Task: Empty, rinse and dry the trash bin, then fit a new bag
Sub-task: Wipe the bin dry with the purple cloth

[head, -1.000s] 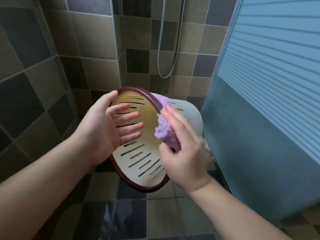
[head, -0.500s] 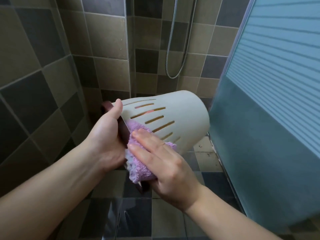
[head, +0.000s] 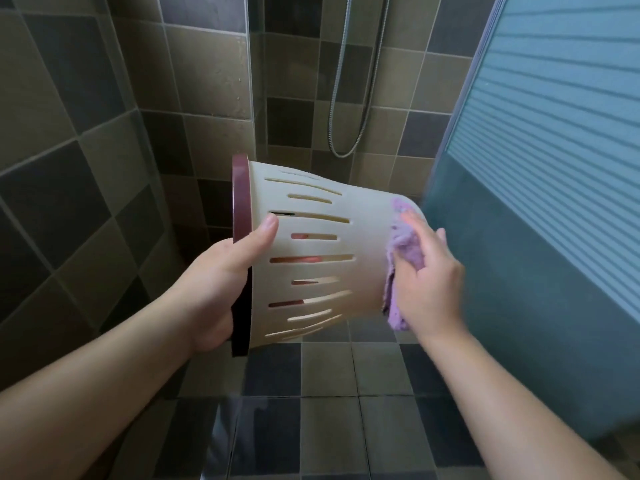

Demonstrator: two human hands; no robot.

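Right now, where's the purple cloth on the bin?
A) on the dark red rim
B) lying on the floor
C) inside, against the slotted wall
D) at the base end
D: the right hand presses the purple cloth against the base end of the bin, far from the dark red rim that the left hand grips.

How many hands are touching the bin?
2. The left hand grips the bin at its rim; the right hand presses a purple cloth against its base end.
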